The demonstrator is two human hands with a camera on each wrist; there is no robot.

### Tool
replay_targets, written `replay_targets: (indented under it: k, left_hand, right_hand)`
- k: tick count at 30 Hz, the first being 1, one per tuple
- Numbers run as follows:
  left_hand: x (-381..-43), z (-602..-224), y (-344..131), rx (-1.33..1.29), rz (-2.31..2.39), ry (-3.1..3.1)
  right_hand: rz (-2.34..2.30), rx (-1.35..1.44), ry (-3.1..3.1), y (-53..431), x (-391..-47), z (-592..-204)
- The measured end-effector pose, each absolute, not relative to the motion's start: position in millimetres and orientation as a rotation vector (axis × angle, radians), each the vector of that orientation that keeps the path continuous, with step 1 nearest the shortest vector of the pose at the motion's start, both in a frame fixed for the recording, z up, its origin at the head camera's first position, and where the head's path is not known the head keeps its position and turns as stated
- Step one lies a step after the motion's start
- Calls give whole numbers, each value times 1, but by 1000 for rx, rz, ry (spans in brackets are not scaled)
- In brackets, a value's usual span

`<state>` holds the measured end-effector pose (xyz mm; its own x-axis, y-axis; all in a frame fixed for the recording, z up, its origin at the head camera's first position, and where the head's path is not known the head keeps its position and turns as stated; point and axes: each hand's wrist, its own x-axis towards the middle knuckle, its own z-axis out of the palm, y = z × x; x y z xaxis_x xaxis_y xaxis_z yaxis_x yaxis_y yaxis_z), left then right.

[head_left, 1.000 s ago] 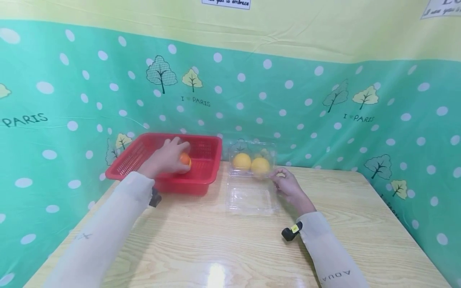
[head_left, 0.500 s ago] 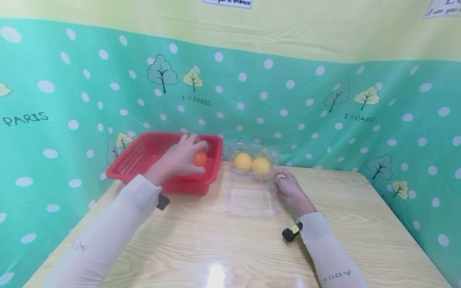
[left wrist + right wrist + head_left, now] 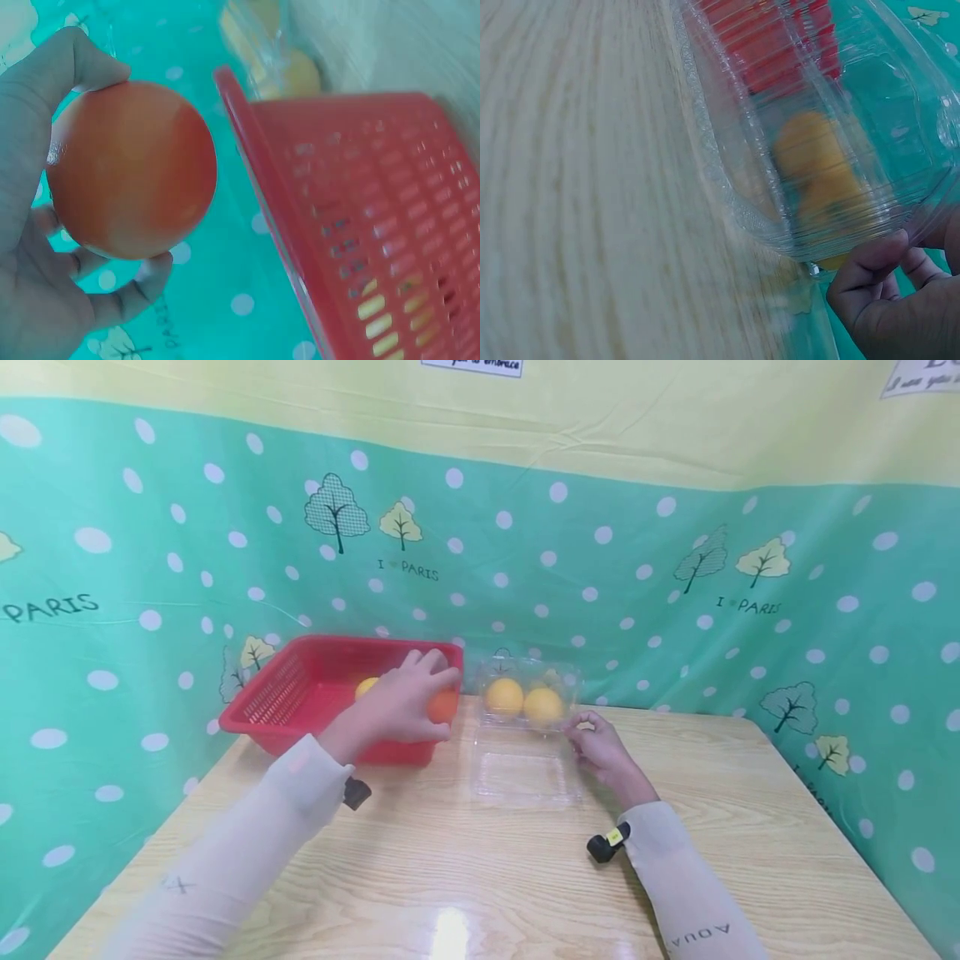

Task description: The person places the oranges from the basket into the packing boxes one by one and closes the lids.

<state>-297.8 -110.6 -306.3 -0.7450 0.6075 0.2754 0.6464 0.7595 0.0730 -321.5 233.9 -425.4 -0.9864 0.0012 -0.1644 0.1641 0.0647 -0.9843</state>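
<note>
My left hand (image 3: 397, 702) grips a round, smooth orange-red fruit (image 3: 135, 169) between thumb and fingers. In the head view it is over the right end of a red plastic basket (image 3: 333, 747). Inside that basket, partly behind the hand, shows a yellow fruit (image 3: 366, 687). To the right stands a clear plastic clamshell box (image 3: 525, 774), its two halves spread apart. Two round yellow fruits (image 3: 505, 697) sit side by side in its rear half. My right hand (image 3: 603, 752) pinches the box's right edge with thumb and fingertips, as the right wrist view also shows.
Everything stands on a light wood-grain table (image 3: 480, 852). A green and yellow printed curtain (image 3: 637, 568) hangs right behind the basket and box. The basket's raised rim (image 3: 255, 176) lies between the held fruit and the box.
My left hand has moved right across the basket with the orange-red fruit, towards its right rim. The yellow fruit in the basket has come into sight. My right hand stays on the box.
</note>
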Motion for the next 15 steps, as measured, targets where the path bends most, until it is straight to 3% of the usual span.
replay_targets:
  k: [15]
  left_hand:
    - [-292,-326,-71,-1177,-173,-2620]
  right_hand:
    - [-2073,177,2192,234,-323,-427]
